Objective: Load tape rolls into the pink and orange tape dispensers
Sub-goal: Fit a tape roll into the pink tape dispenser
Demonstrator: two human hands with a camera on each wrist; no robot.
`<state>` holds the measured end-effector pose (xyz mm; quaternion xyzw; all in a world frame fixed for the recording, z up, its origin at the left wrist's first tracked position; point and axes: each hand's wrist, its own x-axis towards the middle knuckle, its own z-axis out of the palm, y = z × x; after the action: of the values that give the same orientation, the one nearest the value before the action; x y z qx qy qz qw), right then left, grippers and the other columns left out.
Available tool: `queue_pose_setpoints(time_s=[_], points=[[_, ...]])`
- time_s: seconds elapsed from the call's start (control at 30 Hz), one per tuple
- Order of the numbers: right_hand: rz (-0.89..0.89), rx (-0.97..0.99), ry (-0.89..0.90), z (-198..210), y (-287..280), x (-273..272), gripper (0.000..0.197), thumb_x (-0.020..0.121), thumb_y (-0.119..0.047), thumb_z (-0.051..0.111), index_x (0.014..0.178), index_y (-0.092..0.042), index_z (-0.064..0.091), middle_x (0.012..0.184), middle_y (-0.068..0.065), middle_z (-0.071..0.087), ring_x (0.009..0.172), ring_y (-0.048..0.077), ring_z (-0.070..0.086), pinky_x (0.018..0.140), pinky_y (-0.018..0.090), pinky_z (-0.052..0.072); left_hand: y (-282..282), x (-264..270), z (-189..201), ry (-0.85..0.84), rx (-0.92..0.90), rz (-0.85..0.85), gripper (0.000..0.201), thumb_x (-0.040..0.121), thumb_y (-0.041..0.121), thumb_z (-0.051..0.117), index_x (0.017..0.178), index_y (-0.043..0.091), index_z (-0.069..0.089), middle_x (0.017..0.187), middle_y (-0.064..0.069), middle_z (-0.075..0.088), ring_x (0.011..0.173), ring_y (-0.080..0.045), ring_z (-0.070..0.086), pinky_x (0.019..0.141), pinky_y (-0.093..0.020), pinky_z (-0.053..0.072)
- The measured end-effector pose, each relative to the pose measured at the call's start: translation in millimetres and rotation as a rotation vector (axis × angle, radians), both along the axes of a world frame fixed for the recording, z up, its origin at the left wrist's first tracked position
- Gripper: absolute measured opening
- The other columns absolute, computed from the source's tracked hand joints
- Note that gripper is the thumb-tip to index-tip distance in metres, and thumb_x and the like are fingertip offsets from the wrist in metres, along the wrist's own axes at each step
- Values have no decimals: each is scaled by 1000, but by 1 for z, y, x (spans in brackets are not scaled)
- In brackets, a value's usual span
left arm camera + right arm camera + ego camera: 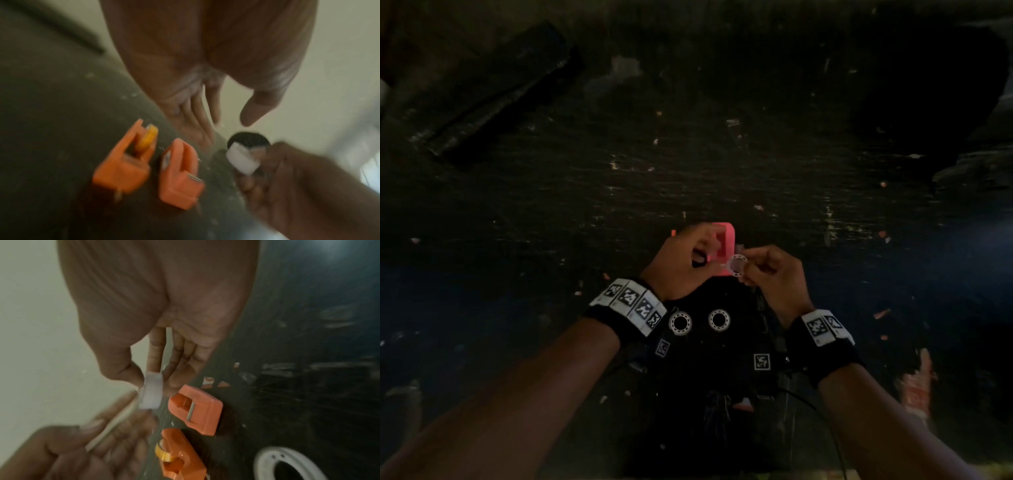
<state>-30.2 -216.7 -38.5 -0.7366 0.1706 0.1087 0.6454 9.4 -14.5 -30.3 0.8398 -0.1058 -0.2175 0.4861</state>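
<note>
Right hand is pinching a clear tape roll between thumb and fingertips, holding it edge-on above the bench edge, just beside the pink dispenser. In the head view the roll is showing as a white ring between both hands, in front of the pink dispenser.

Left hand is hovering next to the roll, fingers loosely extended in its own wrist view, thumb apart. The head view is too dark to tell whether this grip is touching the roll or a tape end. Nothing clearly held.

Pink dispenser is lying on the bench, slot looking empty, metal cutter blade visible. Orange dispenser is sitting right beside it, with a yellow roll already in its slot.

Two more white rings are lying on the dark surface between the wrists. Both wrist views are motion-blurred.
</note>
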Motion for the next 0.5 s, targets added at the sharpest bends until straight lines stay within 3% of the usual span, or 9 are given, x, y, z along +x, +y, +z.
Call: queue_pose_setpoints(time_s=[0.07, 0.17, 0.23, 0.3, 0.37, 0.5], points=[[23, 86, -7, 0, -3, -11, 12, 85, -6, 78, 95, -2, 73, 86, 18, 76, 69, 19, 69, 65, 26, 58, -3, -17, -1, 162, -84, 27, 40, 95, 12, 67, 134, 20, 63, 114, 0, 73, 106, -15, 72, 93, -27, 56], [84, 118, -16, -4, -6, -23, 14, 87, -4, 76, 98, 2, 72, 91, 25, 75, 72, 21, 69, 65, 25, 57, -11, -42, -10, 261, -180, 86, 31, 98, 12, 67, 128, 8, 68, 111, -8, 77, 96, -18, 77, 86, -23, 59], [108, 113, 6, -11, -5, -28, 12, 88, -2, 75, 99, 2, 73, 93, 24, 75, 74, 19, 70, 66, 24, 57, -15, -55, -16, 276, -214, 159, 27, 96, 11, 70, 122, 4, 71, 106, -9, 79, 89, -18, 77, 81, -24, 59], [121, 85, 40, -19, -3, -33, 13, 88, -2, 75, 101, -2, 74, 94, 17, 78, 79, 15, 73, 69, 26, 58, -16, -65, -26, 259, -180, 209, 24, 93, 13, 73, 117, 8, 75, 102, -6, 80, 89, -18, 78, 85, -34, 62], [121, 32, 54, -27, 1, -37, 15, 88, -1, 75, 100, -9, 76, 95, 10, 79, 86, 16, 76, 77, 35, 63, -16, -71, -34, 250, -135, 243, 22, 92, 15, 74, 114, 13, 77, 99, -5, 81, 88, -20, 79, 89, -41, 62], [114, -25, 36, -38, 5, -41, 15, 87, -5, 76, 96, -16, 78, 95, 5, 80, 92, 21, 77, 87, 45, 62, -19, -74, -33, 370, -193, 295, 27, 95, 7, 63, 118, 14, 75, 103, -9, 80, 92, -26, 78, 86, -35, 62]])
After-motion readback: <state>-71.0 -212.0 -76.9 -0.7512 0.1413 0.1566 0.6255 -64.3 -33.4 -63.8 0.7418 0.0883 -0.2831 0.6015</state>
